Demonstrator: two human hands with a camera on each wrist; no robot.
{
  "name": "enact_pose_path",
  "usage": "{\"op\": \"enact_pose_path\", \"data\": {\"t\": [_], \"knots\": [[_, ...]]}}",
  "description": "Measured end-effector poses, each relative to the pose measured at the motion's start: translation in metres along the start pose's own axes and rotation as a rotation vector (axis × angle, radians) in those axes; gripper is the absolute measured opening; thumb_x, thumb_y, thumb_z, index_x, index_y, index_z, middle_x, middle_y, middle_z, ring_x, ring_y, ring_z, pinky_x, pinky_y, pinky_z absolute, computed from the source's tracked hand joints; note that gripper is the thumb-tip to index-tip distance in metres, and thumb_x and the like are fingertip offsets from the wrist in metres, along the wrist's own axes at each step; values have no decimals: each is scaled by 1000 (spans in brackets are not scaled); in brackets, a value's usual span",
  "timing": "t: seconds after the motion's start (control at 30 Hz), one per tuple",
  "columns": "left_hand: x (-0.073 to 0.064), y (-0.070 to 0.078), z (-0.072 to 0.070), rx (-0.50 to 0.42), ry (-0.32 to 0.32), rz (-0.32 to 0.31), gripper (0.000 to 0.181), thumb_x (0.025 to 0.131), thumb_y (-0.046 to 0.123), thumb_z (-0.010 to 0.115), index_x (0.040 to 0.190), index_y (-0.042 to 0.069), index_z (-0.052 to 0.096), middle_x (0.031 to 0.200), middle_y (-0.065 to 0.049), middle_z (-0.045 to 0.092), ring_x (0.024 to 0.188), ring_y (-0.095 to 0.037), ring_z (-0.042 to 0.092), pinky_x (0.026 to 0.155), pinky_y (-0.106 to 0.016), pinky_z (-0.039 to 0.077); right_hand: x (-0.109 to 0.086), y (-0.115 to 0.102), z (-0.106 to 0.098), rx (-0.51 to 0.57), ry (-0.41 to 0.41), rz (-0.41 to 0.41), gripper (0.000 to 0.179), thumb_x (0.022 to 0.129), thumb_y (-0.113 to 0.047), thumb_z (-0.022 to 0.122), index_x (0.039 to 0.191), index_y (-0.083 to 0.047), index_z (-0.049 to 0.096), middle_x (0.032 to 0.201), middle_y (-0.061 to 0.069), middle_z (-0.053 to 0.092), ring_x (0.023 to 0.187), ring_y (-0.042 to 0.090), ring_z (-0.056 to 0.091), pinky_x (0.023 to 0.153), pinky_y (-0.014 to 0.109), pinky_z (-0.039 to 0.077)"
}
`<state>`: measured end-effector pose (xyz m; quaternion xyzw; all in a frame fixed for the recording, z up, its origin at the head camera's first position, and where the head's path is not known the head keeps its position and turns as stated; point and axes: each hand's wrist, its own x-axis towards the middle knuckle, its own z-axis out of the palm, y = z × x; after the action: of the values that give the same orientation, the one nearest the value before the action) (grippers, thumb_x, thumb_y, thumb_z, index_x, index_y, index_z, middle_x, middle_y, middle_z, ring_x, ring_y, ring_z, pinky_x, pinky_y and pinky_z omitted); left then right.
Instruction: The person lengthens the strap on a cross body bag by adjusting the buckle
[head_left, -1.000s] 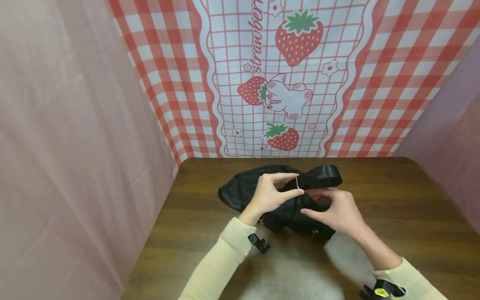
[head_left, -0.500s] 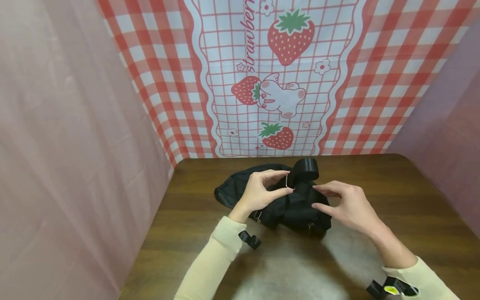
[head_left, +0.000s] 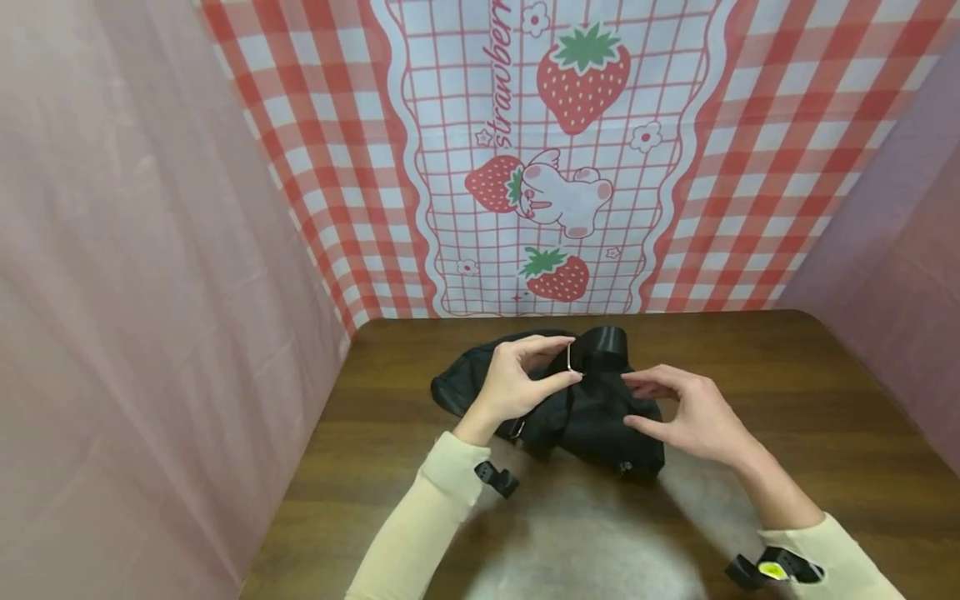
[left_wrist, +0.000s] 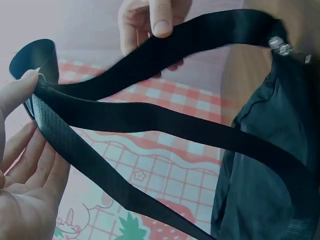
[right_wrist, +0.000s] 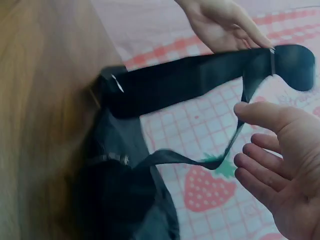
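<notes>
A black bag (head_left: 607, 433) with a long webbing strap (left_wrist: 150, 117) lies on the table in the head view. My left hand (head_left: 513, 379) pinches the strap's metal slider buckle (head_left: 569, 357) between thumb and fingers. A loop of strap (right_wrist: 296, 66) stands out beyond the buckle, and further lengths run back to the bag in the left wrist view. My right hand (head_left: 697, 412) is at the bag's right side, thumb and fingers apart. In the right wrist view its thumb tip (right_wrist: 241, 108) is right at a narrow strap length, with its fingers (right_wrist: 260, 165) loosely bent below.
The brown wooden table (head_left: 360, 500) runs up to a red-and-white checked cloth (head_left: 772, 167) printed with strawberries. A pink curtain (head_left: 150, 292) hangs at the left and another curtain (head_left: 900, 250) at the right. Metal fittings (left_wrist: 281, 46) join the strap to the bag.
My right hand has drawn back to the right from the strap near the buckle. The strap loop has become shorter and turned upward. My left hand still pinches the buckle, shifted slightly left.
</notes>
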<state>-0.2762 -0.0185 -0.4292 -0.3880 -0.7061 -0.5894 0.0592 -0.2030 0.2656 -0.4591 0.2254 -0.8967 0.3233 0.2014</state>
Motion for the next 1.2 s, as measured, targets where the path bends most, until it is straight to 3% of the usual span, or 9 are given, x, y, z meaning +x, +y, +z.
{"op": "enact_pose_path", "data": {"t": [0.23, 0.43, 0.63, 0.93, 1.07, 1.2], "knots": [[1, 2, 2, 16, -2, 3, 45, 89, 7, 86, 131, 3, 74, 130, -15, 76, 121, -24, 74, 102, -27, 60, 9, -17, 26, 1, 34, -18, 52, 72, -25, 100, 118, -14, 78, 108, -1, 79, 90, 16, 75, 79, 38, 66], [0, 2, 2, 15, 2, 1, 44, 89, 8, 86, 131, 2, 74, 129, -16, 77, 120, -23, 74, 101, -27, 61, 11, -26, 27, -135, 125, -95, 47, 70, -20, 99, 111, -7, 82, 98, 2, 78, 83, 19, 74, 71, 43, 65], [1, 1, 2, 20, 4, 3, 43, 90, 9, 85, 131, 3, 75, 130, -15, 77, 120, -22, 74, 101, -28, 61, 8, -24, 18, -182, 141, -92, 44, 71, -18, 97, 111, -6, 83, 88, -3, 68, 73, 9, 60, 66, 35, 57], [-1, 2, 4, -26, -8, -18, 45, 87, 5, 86, 131, 2, 74, 129, -17, 76, 120, -23, 74, 103, -28, 60, 2, -23, 9, -149, 91, -89, 44, 74, -16, 95, 114, -6, 82, 93, -4, 62, 69, 5, 49, 59, 22, 41], [-2, 0, 5, -76, 5, -15, 44, 88, 1, 85, 130, 0, 74, 126, -21, 75, 117, -20, 74, 104, -37, 61, -2, -22, 5, -123, 66, -81, 47, 75, -14, 95, 119, -6, 81, 96, -5, 61, 64, 3, 45, 57, 21, 41], [-3, -1, 6, -111, 14, -40, 44, 87, -1, 84, 130, 0, 73, 125, -22, 76, 113, -10, 74, 103, -37, 62, -1, -22, 4, -81, 56, -61, 52, 75, -13, 96, 124, -9, 79, 102, -4, 66, 73, 7, 61, 64, 20, 52]]}}
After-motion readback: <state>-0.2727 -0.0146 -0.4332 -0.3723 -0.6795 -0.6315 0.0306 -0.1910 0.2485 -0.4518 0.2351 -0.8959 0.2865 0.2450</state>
